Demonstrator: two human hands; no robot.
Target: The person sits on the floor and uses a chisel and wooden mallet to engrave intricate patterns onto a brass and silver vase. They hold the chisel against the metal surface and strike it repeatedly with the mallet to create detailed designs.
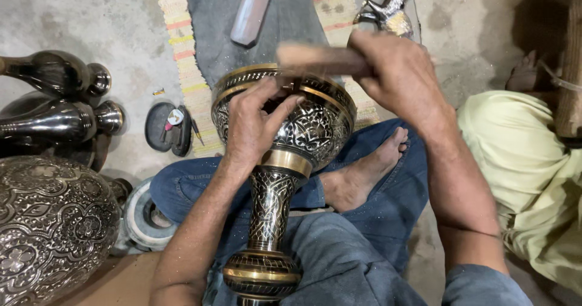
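1. We see an engraved metal vase (285,160), black with brass-coloured bands, lying tilted across the lap, its wide bowl pointing away and its ringed foot nearest the camera.
2. We note dense floral and lattice engraving on the bowl and on the slender neck.
3. We see a wooden mallet (318,59), blurred, lying crosswise just above the bowl's rim; we cannot tell whether it touches.

Left on the concrete floor (121,15): two dark metal vases (57,97) lying on their sides, above an engraved brass vessel (51,227). Flat grey stone (250,15) resting on grey cloth (212,33) over a striped mat (182,57). Possibly a small metal animal figure (391,6) at top, partly cut off.
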